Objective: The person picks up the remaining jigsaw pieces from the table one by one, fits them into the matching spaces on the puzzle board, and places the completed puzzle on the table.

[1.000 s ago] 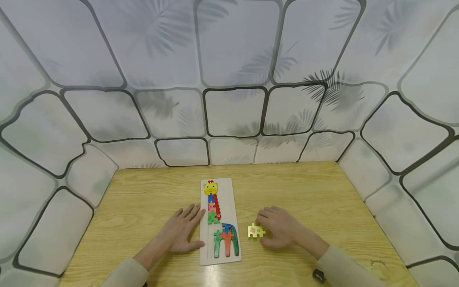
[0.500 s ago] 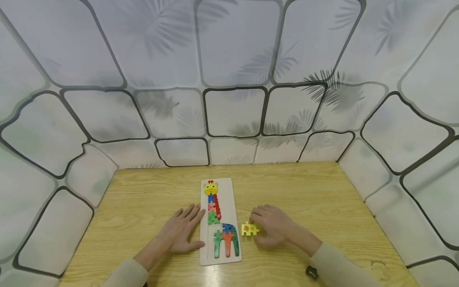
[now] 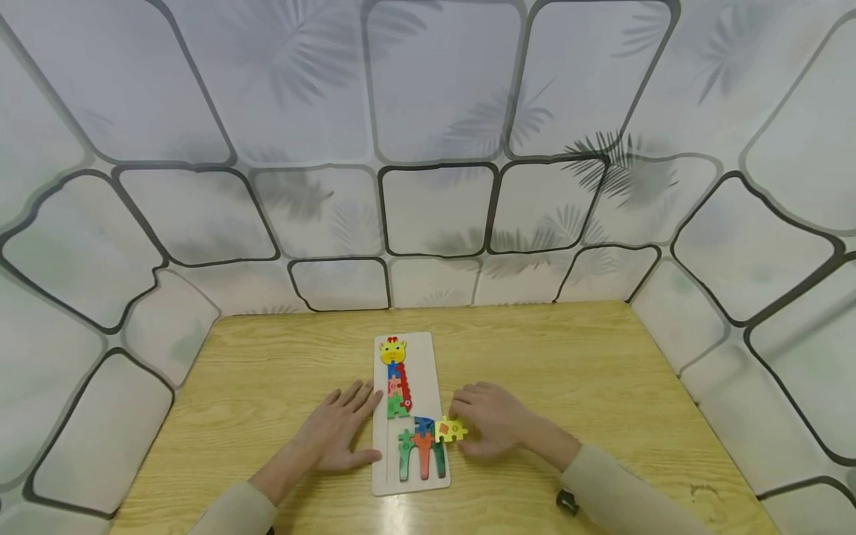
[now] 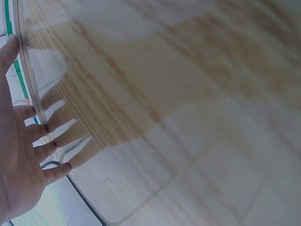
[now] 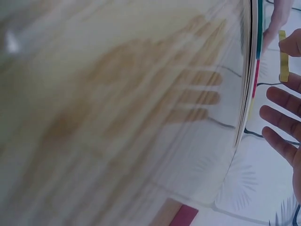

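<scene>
My right hand (image 3: 491,421) pinches a yellow jigsaw piece (image 3: 451,429) by its right end, between thumb and index finger. The piece carries an orange diamond mark and overlaps the right edge of the giraffe puzzle board (image 3: 423,371). In the right wrist view, the piece (image 5: 283,61) shows edge-on, raised off the table. On the board lie a yellow giraffe head (image 3: 392,351), a neck of coloured pieces and several leg pieces; the yellow piece hides part of the dark green leg (image 3: 439,461). My left hand (image 3: 337,431) lies flat with spread fingers, fingertips and thumb at the board's left edge.
The board lies on a glossy wood-grain table (image 3: 555,349). Pale walls (image 3: 438,208) with a dark stone-outline pattern enclose it at the back and sides. A small black item (image 3: 567,501) shows beside the right sleeve (image 3: 622,490).
My right hand has moved left with the yellow jigsaw piece, from the table beside the board to above the board's right edge. The left hand has stayed in place.
</scene>
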A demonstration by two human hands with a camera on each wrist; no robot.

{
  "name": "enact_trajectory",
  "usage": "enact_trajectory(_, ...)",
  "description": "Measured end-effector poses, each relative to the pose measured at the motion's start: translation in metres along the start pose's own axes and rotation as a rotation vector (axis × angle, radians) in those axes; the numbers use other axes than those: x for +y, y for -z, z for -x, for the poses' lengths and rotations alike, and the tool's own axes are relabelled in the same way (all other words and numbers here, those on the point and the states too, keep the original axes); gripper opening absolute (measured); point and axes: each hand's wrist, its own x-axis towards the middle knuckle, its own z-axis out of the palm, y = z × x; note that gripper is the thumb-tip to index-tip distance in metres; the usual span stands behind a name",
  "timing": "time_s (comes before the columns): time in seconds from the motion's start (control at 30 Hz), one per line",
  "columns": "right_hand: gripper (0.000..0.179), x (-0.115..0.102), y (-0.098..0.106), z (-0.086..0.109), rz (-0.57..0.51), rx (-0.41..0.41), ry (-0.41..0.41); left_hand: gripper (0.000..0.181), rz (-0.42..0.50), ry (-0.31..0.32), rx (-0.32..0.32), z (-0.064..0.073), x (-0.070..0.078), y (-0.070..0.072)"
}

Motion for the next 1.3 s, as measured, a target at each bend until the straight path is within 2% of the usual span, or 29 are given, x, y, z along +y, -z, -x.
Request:
enact_trajectory(0.3, 0.036, -0.004, 0.0, -0.012, -0.049, -0.049, -0.023, 0.103, -0.003, -0.003, 0.005, 0.0, 0.0, 0.0)
enact_trajectory(0.5, 0.035, -0.005, -0.005, -0.018, -0.069, -0.054, -0.028, 0.103, -0.002, -0.002, 0.002, 0.0, 0.0, 0.0)
enact_trajectory(0.8, 0.034, -0.007, -0.005, -0.028, -0.074, -0.029, 0.01, 0.102, -0.006, -0.002, 0.0, 0.0, 0.0, 0.0)
enact_trajectory(1.3, 0.038, -0.013, -0.008, -0.044, -0.074, -0.106, -0.008, 0.102, -0.011, 0.001, -0.001, 0.0, 0.001, 0.001)
